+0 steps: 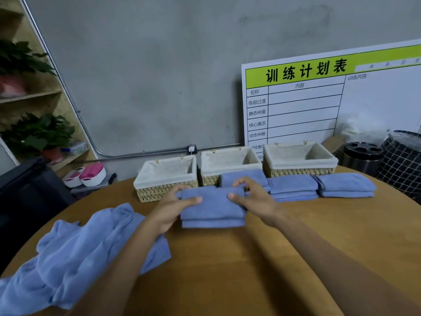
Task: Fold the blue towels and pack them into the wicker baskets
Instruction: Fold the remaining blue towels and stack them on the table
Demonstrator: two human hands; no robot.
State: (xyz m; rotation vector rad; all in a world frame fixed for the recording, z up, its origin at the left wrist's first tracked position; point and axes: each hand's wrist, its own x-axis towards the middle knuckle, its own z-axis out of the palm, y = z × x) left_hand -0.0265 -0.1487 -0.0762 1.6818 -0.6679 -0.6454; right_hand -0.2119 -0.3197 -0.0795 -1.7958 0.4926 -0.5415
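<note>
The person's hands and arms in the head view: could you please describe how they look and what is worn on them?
Both forearms are bare as far as the frame shows, with no sleeves in view. The left hand and the right hand wear no gloves, and I see no rings, watch or bracelet. The thumbnails are short and unpainted.

2 bare forearms; no sleeves; left hand (169,207); right hand (256,201)

Dim, even indoor light with a cool grey cast. Soft shadows sit under the forearms on the wooden surface (227,258) and beside the whiteboard (330,99) on the wall. Strong wide-angle bending curves the frame edges. The picture is slightly soft throughout, with no harsh glare.
</note>
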